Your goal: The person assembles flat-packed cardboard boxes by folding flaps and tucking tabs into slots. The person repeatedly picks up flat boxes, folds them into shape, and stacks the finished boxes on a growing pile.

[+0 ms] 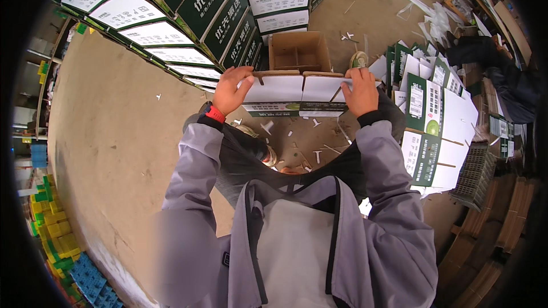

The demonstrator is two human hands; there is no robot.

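I hold a white and green cardboard carton out in front of me, its flaps folded shut across the top. My left hand presses on the carton's left top corner, a red band at the wrist. My right hand grips the right top corner. Just beyond the carton stands an open brown cardboard box with dividers inside.
Stacked green and white cartons lean in rows at the upper left. Flat unfolded carton blanks lie piled on the right, beside a grey plastic crate. Scraps of cardboard litter the concrete floor. Yellow and blue crates sit lower left.
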